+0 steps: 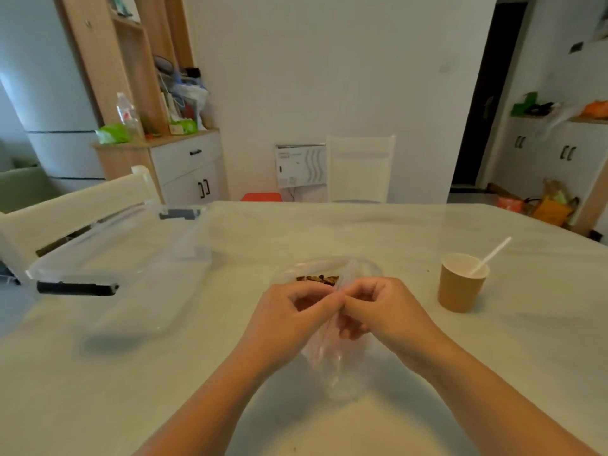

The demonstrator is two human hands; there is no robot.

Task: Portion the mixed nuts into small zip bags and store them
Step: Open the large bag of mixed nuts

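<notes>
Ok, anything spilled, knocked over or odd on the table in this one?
Nothing stands out. The brown paper cup stands upright, the clear plastic storage box sits level, and both hands pinch a clear zip bag.

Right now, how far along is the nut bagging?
Early. Nothing looks stored: the clear storage box on the left appears empty. Both hands pinch the top of one clear zip bag. The mixed nuts still sit in their container behind.
</notes>
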